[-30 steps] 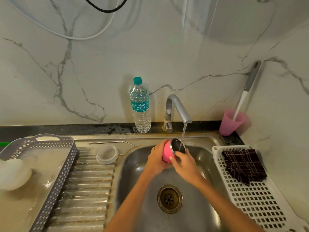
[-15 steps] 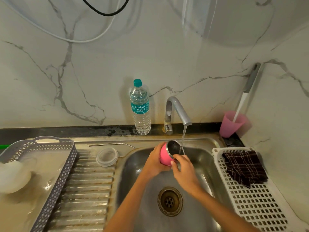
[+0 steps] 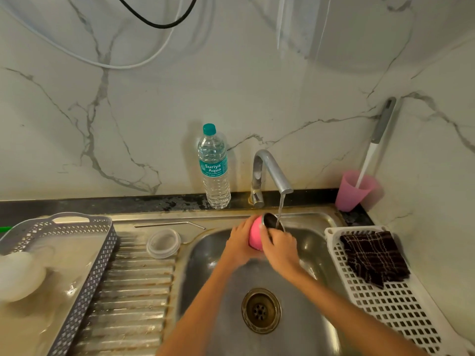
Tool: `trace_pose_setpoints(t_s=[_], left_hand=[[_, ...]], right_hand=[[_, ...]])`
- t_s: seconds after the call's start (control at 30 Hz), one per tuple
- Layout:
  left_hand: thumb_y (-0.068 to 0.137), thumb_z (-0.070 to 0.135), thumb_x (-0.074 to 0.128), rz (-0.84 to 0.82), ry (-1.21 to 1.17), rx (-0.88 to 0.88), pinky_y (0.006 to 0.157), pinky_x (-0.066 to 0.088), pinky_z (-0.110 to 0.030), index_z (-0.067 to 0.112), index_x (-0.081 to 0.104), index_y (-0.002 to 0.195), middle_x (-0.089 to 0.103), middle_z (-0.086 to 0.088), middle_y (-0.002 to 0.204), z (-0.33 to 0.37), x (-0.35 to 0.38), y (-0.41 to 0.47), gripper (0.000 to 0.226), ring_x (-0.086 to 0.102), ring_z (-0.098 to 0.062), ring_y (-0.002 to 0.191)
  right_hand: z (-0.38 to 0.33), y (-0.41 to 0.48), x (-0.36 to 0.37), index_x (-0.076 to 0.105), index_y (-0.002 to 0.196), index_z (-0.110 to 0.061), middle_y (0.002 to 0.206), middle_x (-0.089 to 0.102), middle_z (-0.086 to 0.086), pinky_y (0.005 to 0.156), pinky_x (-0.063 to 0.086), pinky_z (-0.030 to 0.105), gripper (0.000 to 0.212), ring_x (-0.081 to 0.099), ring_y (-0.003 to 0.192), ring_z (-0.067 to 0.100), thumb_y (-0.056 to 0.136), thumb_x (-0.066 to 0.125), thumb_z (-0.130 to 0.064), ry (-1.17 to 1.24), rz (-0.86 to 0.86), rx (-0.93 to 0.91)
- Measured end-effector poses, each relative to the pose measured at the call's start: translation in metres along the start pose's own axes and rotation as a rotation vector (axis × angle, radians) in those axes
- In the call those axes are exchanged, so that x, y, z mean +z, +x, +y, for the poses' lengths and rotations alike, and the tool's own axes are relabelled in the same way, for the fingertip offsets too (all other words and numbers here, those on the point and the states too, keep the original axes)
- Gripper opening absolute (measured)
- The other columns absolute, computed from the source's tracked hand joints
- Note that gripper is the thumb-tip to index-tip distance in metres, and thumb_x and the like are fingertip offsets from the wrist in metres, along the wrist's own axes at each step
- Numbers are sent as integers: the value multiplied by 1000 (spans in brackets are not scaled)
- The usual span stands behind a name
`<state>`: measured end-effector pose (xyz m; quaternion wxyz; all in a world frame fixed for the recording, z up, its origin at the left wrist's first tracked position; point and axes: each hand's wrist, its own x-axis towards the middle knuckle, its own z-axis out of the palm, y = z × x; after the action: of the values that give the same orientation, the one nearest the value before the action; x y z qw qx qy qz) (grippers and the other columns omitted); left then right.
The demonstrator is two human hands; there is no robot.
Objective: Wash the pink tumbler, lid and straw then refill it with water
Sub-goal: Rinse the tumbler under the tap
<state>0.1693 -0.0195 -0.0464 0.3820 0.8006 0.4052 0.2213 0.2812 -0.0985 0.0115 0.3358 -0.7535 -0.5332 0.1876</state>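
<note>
A white marble wall [image 3: 257, 98] with grey veins rises behind a stainless steel counter [image 3: 159, 217], and a black cable [image 3: 159, 24] and a white cable [image 3: 115, 65] loop across the top of the wall. The counter's sunken steel basin [image 3: 205, 265] fills its right half, with a round brass-coloured drain [image 3: 261, 310] in the floor. A ribbed drainboard [image 3: 133, 291] fills the middle. A grey perforated plastic basket [image 3: 102, 253] stands on the counter's left edge and holds a white rounded dish [image 3: 18, 276]. A white slotted plastic tray [image 3: 385, 317] lies along the right edge, and a dark checked cloth [image 3: 372, 258] is crumpled at its far end.

At the back edge a clear plastic water bottle with a teal cap [image 3: 214, 170] stands upright. Just to its right is a grey metal tap [image 3: 270, 168]. In the back right corner a translucent pink plastic cup [image 3: 353, 191] holds a grey-and-white brush handle [image 3: 375, 142], which leans on the wall.

The pink steel-lined tumbler [image 3: 254, 237] is held over the back of the basin. It is tilted, with its mouth under the tap's thin stream. The left hand [image 3: 239, 242] has its fingers curled round the pink body. The right hand [image 3: 280, 247] grips the tumbler near the rim, its fingers bent against it, though blur hides their exact lie.

A clear round plastic lid [image 3: 163, 243] rests at the drainboard's far end beside the basin. A bent metal straw [image 3: 167, 224] lies just behind it, along the counter's back edge.
</note>
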Motion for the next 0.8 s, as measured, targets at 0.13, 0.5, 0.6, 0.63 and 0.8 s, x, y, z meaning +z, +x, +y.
trace_pose_setpoints(t_s=[0.13,0.5,0.6,0.63,0.8], left_hand=[[65,33,81,78,123,-52,99,44,-44,34,26,150,37,11,148,5,23,-19,101,32,-15,133],[58,6,88,-184,-338,-51,93,55,-33,43,40,135,54,9,131,-14,-22,-20,98,56,-15,120],[64,0,86,-231,-420,-59,93,55,-34,31,35,143,53,5,133,-7,-21,-17,99,55,-17,121],[65,0,86,-230,-441,-69,92,55,-33,30,34,143,52,4,134,-6,-20,-16,98,55,-17,121],[67,4,87,-203,-490,-99,87,56,-29,33,35,139,53,4,131,-2,-15,-19,93,57,-19,117]], right_hand=[[-30,25,-8,52,111,-15,106,54,8,95,46,40,18,53,101,27,98,48,-26,564,-84,666],[65,12,-33,59,124,-27,138,53,-9,119,-3,54,43,44,132,7,101,29,-47,-621,-319,-726],[65,27,-35,46,140,-27,153,32,-10,118,1,57,49,18,147,13,100,29,-51,-707,-280,-798],[64,29,-35,44,141,-26,154,28,-10,118,-1,55,51,10,148,13,99,29,-52,-693,-247,-790],[65,6,-16,61,120,-16,139,52,-4,122,12,39,54,15,144,-1,97,30,-54,-236,-146,-590]])
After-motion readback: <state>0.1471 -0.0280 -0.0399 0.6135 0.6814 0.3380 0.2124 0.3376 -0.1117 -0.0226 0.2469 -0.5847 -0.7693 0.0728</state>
